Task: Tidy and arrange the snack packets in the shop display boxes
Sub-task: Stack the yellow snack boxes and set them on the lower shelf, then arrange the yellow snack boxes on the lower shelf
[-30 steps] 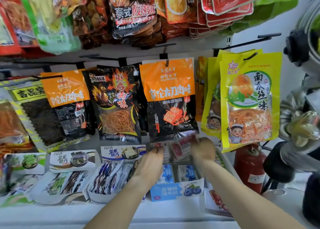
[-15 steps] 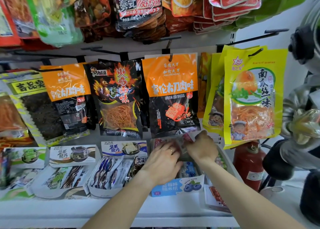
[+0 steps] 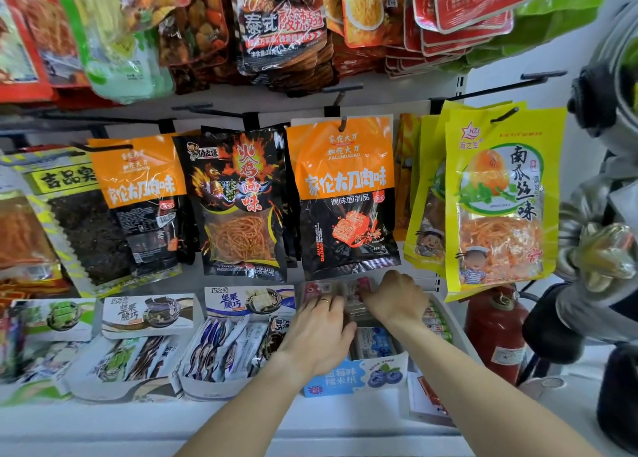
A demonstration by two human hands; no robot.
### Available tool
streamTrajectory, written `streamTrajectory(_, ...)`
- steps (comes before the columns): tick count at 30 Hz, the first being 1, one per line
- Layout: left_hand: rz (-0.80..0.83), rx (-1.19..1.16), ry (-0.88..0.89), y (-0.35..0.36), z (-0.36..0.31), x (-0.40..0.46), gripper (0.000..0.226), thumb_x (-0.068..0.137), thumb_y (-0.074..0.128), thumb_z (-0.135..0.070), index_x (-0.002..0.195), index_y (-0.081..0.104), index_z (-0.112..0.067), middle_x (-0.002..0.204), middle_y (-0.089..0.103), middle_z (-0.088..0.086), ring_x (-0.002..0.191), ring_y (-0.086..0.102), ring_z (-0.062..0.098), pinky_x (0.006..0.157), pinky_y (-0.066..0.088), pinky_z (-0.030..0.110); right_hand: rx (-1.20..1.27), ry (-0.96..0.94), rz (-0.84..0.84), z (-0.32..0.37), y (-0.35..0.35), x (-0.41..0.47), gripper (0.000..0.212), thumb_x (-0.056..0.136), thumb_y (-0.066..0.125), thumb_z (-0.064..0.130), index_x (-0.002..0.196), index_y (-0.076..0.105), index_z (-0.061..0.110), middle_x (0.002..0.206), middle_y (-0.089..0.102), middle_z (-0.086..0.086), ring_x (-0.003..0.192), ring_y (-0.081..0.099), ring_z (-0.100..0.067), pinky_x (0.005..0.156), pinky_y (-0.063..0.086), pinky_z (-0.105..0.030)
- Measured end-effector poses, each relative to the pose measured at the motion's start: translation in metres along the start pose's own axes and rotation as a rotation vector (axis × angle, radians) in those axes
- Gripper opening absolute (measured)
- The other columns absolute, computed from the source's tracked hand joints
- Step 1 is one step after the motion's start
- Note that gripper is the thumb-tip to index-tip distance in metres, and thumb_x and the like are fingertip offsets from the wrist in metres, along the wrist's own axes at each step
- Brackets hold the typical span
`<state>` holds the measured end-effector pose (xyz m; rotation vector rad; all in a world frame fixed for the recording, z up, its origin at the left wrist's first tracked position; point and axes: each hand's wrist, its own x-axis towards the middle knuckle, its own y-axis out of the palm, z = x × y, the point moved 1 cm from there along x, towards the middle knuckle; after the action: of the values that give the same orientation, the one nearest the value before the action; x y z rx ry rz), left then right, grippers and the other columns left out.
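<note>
The fingertips of the left hand (image 3: 319, 332) and right hand (image 3: 397, 299) are hidden among the blurred snack packets (image 3: 352, 292) beneath them, so their grip is unclear. Right of the right hand, a box (image 3: 428, 401) is partly covered by that forearm.

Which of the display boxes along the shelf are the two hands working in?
The blue blueberry box, second from the right. Both the left hand and right hand reach into its packets; the white boxes to its left go untouched.
</note>
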<state>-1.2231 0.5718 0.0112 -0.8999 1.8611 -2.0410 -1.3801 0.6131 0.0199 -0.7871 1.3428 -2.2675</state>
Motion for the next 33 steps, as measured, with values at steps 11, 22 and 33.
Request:
streamTrajectory(11, 0.103, -0.105, 0.005, -0.002, 0.006, -0.003, 0.053, 0.100, 0.036, -0.050, 0.139, 0.045, -0.016, 0.143, 0.049, 0.007, 0.132, 0.045, 0.027, 0.111, 0.037, 0.039, 0.031, 0.028, 0.147, 0.006, 0.000, -0.004, 0.029, 0.096, 0.056, 0.039, 0.108, 0.063, 0.014, 0.113, 0.068, -0.008, 0.105, 0.067, -0.029, 0.069, 0.045, -0.030)
streamTrajectory(22, 0.014, -0.183, 0.112, -0.011, 0.018, -0.022, 0.061, 0.096, 0.030, -0.053, 0.145, 0.040, -0.018, 0.152, 0.044, 0.004, 0.144, 0.036, 0.021, 0.119, 0.030, 0.038, 0.188, -0.125, 0.012, 0.016, -0.030, -0.064, 0.032, 0.094, 0.051, 0.042, 0.112, 0.057, 0.015, 0.112, 0.057, -0.009, 0.095, 0.065, -0.033, 0.077, 0.054, -0.037)
streamTrajectory(33, -0.052, -0.175, 0.116, -0.012, 0.096, -0.249, 0.044, 0.103, 0.046, -0.039, 0.141, 0.053, -0.017, 0.143, 0.053, -0.001, 0.132, 0.049, 0.018, 0.111, 0.038, 0.036, 0.316, -0.833, 0.300, 0.043, 0.019, -0.243, 0.039, 0.089, 0.055, 0.047, 0.122, 0.055, 0.025, 0.116, 0.062, 0.004, 0.106, 0.059, -0.021, 0.085, 0.051, -0.040)
